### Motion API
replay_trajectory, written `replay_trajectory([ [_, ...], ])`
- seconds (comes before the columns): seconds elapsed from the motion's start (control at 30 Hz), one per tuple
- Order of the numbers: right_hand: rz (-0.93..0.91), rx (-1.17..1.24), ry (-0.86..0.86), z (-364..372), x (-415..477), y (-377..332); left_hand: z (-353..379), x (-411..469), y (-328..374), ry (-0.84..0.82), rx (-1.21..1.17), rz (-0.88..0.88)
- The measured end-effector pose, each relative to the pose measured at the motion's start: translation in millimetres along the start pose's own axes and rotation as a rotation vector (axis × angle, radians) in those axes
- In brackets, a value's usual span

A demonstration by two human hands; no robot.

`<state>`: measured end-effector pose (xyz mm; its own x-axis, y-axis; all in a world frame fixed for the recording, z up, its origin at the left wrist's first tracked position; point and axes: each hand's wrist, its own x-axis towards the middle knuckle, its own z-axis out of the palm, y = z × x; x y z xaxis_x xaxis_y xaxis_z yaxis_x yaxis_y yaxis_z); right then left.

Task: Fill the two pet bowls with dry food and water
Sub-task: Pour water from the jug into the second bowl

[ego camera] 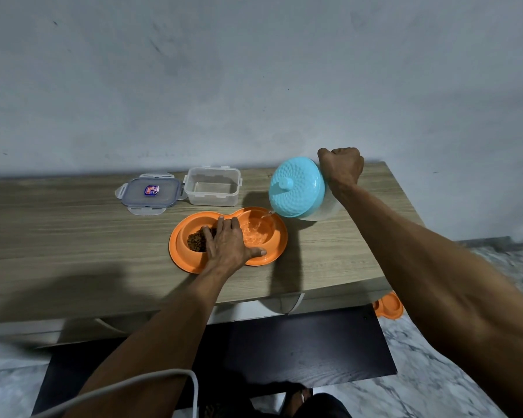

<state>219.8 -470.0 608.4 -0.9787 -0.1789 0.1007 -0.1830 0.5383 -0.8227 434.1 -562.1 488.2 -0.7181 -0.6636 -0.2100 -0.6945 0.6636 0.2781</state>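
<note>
An orange double pet bowl lies on the wooden table. Its left well holds brown dry food; its right well holds water. My left hand lies flat across the middle of the bowl, fingers spread and pressing on it. My right hand grips the handle of a jug with a turquoise lid. The jug is tipped to the left, and a thin stream of water runs from its spout into the right well.
A clear plastic container stands empty behind the bowl, with its blue-rimmed lid lying to its left. A second orange bowl sits on the marble floor at the right. A white cable crosses the bottom of the view.
</note>
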Motion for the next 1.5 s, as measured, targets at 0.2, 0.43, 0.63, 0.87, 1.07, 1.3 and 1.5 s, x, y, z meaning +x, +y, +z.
replay_trajectory([
  [0.2,0.002,0.001,-0.003,-1.4,-0.1,-0.7,-0.5,-0.4,-0.3,-0.001,0.007,-0.003],
  [0.43,0.011,0.025,-0.011,-1.0,0.4,0.8,-0.6,-0.8,-0.1,0.004,0.006,0.001],
  [0.63,0.011,0.027,-0.013,1.2,2.7,3.2,-0.4,0.3,0.5,0.007,0.012,0.0],
  [0.87,0.064,0.089,-0.031,7.5,3.9,10.6,0.3,-0.2,0.1,0.009,0.005,-0.001],
  [1.07,0.189,0.163,-0.054,12.0,6.9,20.2,1.4,-0.3,-1.5,0.02,-0.009,0.002],
  [1.3,0.384,0.322,-0.054,16.2,14.6,35.1,2.1,0.9,-1.0,0.028,-0.012,0.003],
  [1.5,0.516,0.478,-0.03,22.4,27.0,43.3,6.7,1.6,-4.4,0.034,-0.006,0.01],
])
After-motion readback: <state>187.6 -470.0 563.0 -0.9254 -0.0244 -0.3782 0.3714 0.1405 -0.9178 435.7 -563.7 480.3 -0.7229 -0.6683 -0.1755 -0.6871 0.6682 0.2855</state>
